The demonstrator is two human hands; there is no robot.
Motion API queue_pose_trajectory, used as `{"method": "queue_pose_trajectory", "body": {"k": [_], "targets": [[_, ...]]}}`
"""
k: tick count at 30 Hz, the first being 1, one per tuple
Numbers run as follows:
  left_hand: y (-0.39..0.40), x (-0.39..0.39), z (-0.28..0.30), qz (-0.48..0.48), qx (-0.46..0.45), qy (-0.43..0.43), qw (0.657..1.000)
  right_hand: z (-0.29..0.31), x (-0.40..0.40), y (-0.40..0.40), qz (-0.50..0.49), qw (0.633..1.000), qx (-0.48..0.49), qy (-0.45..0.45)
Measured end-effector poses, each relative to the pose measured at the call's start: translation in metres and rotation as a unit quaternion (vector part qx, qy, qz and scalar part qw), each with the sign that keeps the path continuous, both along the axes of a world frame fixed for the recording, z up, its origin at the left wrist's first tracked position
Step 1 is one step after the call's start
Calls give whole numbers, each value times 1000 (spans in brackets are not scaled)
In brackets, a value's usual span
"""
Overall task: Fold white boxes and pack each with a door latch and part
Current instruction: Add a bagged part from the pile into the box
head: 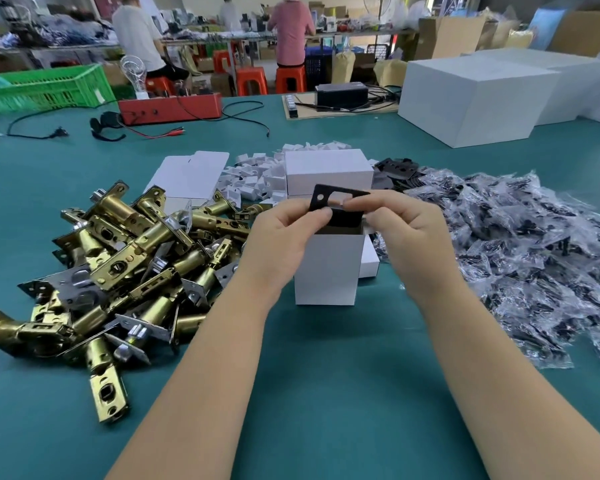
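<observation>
- Head view: your left hand (284, 233) and right hand (400, 225) each pinch one end of the flat black metal strike plate w/ a round hole and rectangular cut-out (336, 206).
- Plate sits directly above the open top of the small upright white cardboard box (326, 268) standing on the teal table mat (326, 393).
- Plate's long axis runs left-right, roughly level, hole end toward your left hand; face tilted toward you.
- Box mouth lies straight below both hands; neither is clearly nearer.
- Judgement: tip one end down, so the plate enters along the box's upright long axis.
- Pile of brass door latches (129, 268) lies left of the box; clear bagged parts (520, 258) right.
</observation>
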State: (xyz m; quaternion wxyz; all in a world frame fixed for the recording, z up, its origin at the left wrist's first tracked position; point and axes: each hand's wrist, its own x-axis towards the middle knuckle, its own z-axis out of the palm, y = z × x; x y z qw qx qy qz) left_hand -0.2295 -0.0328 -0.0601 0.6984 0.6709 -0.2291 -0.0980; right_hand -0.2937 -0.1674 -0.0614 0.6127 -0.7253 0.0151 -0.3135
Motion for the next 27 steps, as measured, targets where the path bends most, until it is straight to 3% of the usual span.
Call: {"method": "queue_pose_trajectory", "body": {"k": [6,11,16,20,23,25,27], "targets": [[13,8,0,-56,39,-24,997,-6,4,2,-47,996,-70,-22],[22,17,-3,-90,78,-54,991,-5,6,2,12,998,49,-28],[24,21,-6,-125,68,-56,988,-7,5,3,16,999,-12,-30],[23,23,-9,-99,90,-79,988,-6,4,0,16,999,-41,-17],[21,22,-11,-91,89,-82,988,-5,2,-1,-18,992,-123,-14],[16,22,-14,-21,132,-122,984,-6,3,-2,-53,985,-162,-17],[10,19,-17,54,151,-153,975,-8,4,-2,-70,989,-132,-15]]}}
